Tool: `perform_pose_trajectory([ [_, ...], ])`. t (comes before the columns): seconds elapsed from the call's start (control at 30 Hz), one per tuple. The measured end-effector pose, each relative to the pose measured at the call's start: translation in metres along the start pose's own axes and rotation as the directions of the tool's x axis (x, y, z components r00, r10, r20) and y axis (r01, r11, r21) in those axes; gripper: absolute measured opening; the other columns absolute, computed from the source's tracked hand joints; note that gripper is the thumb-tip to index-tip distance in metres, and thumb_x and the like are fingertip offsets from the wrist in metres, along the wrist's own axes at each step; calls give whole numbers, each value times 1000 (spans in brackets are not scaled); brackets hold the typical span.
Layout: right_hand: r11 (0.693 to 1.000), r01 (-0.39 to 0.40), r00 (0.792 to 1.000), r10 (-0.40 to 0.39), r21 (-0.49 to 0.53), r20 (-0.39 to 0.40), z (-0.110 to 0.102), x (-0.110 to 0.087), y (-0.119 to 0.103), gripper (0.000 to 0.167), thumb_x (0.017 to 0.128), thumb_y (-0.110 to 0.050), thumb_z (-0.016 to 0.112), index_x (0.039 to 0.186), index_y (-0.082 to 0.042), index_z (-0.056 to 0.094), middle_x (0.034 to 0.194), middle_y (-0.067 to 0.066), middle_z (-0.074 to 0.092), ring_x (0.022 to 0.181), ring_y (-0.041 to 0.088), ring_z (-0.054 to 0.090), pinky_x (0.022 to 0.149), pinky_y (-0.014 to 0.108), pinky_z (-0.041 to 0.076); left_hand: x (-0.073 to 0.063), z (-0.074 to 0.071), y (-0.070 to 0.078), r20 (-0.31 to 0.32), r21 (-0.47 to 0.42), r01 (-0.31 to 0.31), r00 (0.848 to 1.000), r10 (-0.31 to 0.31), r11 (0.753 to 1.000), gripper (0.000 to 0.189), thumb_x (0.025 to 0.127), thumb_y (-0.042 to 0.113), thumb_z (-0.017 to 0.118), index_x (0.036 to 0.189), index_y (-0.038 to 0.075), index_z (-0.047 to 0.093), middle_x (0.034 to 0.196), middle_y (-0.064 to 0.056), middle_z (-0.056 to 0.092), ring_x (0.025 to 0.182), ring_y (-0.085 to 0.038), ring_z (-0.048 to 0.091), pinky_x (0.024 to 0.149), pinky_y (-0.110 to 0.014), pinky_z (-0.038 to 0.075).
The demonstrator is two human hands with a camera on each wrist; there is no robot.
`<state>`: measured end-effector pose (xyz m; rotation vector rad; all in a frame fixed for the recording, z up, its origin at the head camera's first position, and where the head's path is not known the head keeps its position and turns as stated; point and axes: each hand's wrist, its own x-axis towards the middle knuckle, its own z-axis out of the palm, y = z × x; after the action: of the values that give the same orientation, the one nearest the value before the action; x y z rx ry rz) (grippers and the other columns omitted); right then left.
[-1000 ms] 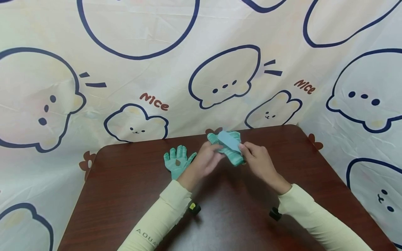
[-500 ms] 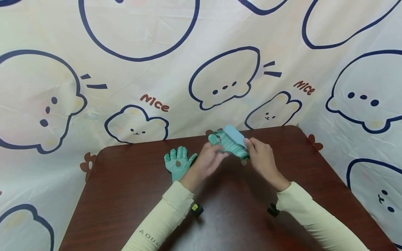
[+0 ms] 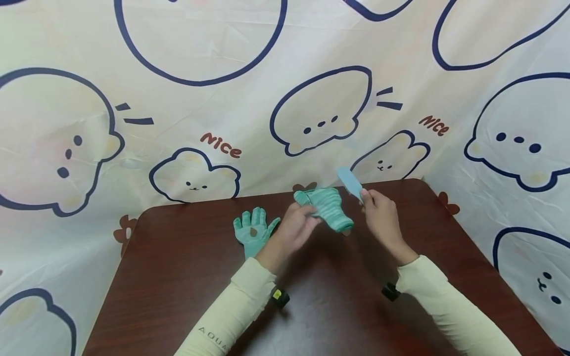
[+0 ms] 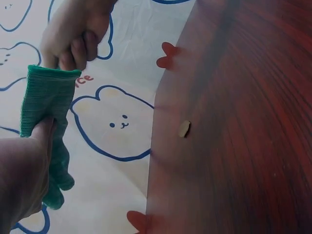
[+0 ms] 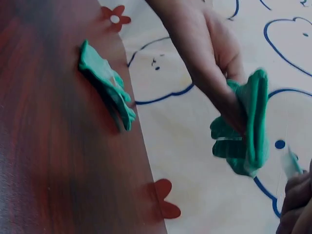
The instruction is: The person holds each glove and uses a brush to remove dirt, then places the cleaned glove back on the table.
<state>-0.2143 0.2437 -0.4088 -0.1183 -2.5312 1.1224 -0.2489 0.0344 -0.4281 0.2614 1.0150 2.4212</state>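
Note:
My left hand (image 3: 298, 227) pinches a green knit glove (image 3: 329, 206) by its side, thumb on top, holding it up over the far part of the table. The glove's cuff points right, its opening showing in the right wrist view. My right hand (image 3: 382, 215) grips a light blue brush (image 3: 350, 182) with a flat oblong head, raised just right of the glove and apart from it. In the left wrist view the brush is hidden behind the fist. A second green glove (image 3: 255, 228), bearing a brown patch on its palm, lies palm up left of my left hand.
The dark brown wooden table (image 3: 178, 277) meets a cartoon-printed cloth (image 3: 249, 113) at its far edge. A small tan oval piece (image 4: 184, 129) lies on the tabletop beneath the held glove. Each wrist wears a small black camera.
The brush has come off the held glove, moving right and up with my right hand. The glove's striped surface now shows uncovered. My left hand has barely moved, and the other glove stays put.

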Motion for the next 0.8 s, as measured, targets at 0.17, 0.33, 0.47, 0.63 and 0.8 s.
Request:
perform_pose_trajectory([
  [0.17, 997, 76, 983, -78, 17, 167, 0, -13, -9, 51, 107, -52, 43, 86, -9, 61, 71, 6, 56, 60, 20, 47, 52, 29, 38, -1, -1, 2, -6, 8, 18, 1000, -18, 1000, 40, 105, -7, 34, 144, -2, 30, 136, -5, 39, 137, -19, 32, 127, -44, 20],
  [0.33, 991, 129, 973, -120, -35, 195, 4, -20, -16, 45, 108, -47, 45, 84, -11, 59, 64, 3, 53, 55, 17, 46, 48, 26, 36, -3, 1, 2, -41, 65, 41, 998, -38, 997, 53, 104, -6, 42, 154, -1, 27, 160, -9, 34, 151, -22, 30, 128, -46, 22],
  [0.47, 984, 150, 983, -138, -99, 117, 7, -18, -13, 43, 109, -42, 45, 87, -8, 58, 63, 4, 48, 55, 17, 44, 48, 26, 35, -5, 3, 4, -35, 88, 47, 998, -44, 995, 59, 102, -9, 42, 158, 3, 27, 164, -9, 34, 152, -24, 32, 126, -48, 26],
  [0.63, 984, 136, 991, -132, -118, 38, 9, -14, -11, 43, 110, -39, 44, 91, -5, 60, 62, 6, 47, 56, 18, 46, 49, 28, 37, -6, 6, 6, -44, 99, 62, 997, -58, 993, 57, 103, -7, 42, 158, 6, 30, 163, -8, 37, 151, -26, 35, 125, -49, 29],
  [0.8, 990, 95, 995, -96, -101, -1, 6, -7, -7, 50, 110, -43, 41, 88, -3, 61, 65, 9, 51, 59, 21, 47, 54, 31, 37, -5, 7, 6, -40, 76, 34, 999, -31, 996, 58, 101, -12, 37, 158, 0, 27, 164, -13, 33, 152, -27, 30, 126, -51, 25],
])
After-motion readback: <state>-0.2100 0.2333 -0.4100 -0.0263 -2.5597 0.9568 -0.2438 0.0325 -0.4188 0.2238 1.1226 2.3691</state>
